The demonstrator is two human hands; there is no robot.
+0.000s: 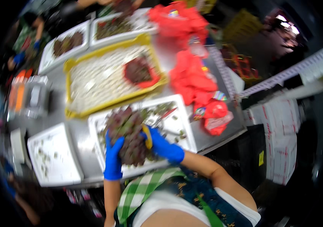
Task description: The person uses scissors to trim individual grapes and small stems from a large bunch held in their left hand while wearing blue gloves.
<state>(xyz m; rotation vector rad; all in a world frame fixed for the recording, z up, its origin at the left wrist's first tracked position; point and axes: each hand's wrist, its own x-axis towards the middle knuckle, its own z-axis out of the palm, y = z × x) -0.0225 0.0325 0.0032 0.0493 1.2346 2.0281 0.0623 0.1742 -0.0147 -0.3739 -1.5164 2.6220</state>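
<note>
A big bunch of dark purple-red grapes (pixel 133 145) is held over a white tray (pixel 189 130) in front of me. My left hand (pixel 113 154), in a blue glove, grips the bunch from its left side, thumb against the fruit. On the right side, my blue-gloved right hand (pixel 164 145) is closed round yellow-handled scissors (pixel 147 137); their blades are blurred and partly hidden. Small greenish bits and a slim red piece (pixel 169 113) lie in the tray. Motion blur softens the detail.
Beyond the tray stands a yellow crate (pixel 68 94) with pale padded lining and one dark bunch on red wrapping (pixel 154 81). Red plastic bags (pixel 191 75) pile up on the right. More white trays (pixel 57 172), clear boxes (pixel 36 96) and other people's hands are around the metal table.
</note>
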